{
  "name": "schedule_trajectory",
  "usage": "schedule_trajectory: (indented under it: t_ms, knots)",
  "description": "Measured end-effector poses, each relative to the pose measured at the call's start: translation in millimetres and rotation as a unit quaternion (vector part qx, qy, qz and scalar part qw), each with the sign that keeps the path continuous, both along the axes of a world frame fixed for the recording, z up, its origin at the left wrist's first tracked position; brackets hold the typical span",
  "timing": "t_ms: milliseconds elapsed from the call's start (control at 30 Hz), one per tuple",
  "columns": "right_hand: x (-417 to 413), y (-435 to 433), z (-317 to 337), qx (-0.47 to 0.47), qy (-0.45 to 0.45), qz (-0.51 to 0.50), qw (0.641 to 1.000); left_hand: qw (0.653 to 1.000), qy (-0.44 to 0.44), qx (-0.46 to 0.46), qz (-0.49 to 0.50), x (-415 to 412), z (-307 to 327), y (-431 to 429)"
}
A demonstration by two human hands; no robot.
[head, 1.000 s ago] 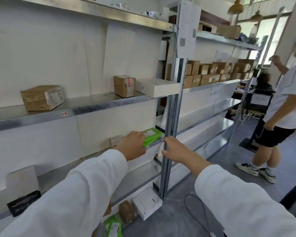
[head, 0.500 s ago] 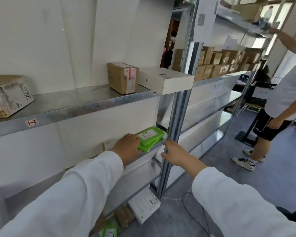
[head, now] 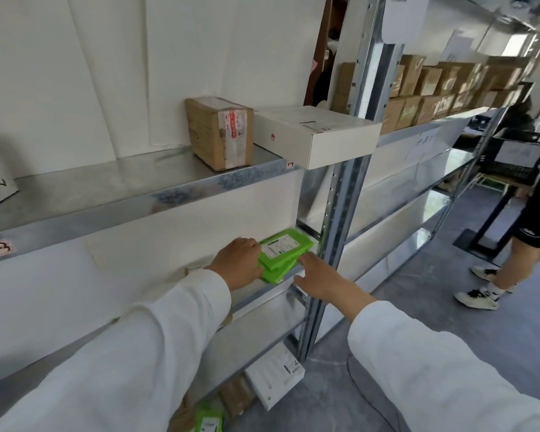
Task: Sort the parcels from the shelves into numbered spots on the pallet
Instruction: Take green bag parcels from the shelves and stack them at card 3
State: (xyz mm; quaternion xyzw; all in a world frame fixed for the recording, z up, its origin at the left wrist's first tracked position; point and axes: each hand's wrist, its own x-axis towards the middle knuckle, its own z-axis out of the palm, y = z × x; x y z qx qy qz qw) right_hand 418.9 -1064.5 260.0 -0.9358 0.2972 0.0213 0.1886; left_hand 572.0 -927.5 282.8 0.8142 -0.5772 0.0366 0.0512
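Mid-frame, green parcels (two, stacked) are gripped by the left hand; the right hand is held straight-fingered beside them.

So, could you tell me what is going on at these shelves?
A person in white sleeves is picking parcels. The left hand grips the end of the stacked green parcels, which lie on the middle shelf. The right hand is open and touches their near edge. They are not yet lifted.

Head-worn view, forward and downward, close to shelving.
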Motion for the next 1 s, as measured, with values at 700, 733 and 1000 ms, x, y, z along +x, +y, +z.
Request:
schedule_trajectory:
  t_ms: [700, 733, 1000]
  knots:
    - [94, -168, -95, 0.144, 0.024, -0.02, 0.989, 0.992, 0.055, 0.084, 0.072, 81, -82, -193]
    - [96, -171, -102, 0.147, 0.028, -0.015, 0.989, 0.991, 0.053, 0.089, 0.082, 83, -89, -199]
    - [118, -181, -129, 0.162, 0.046, -0.031, 0.985, 0.972, 0.065, 0.134, 0.183, 101, -134, -223]
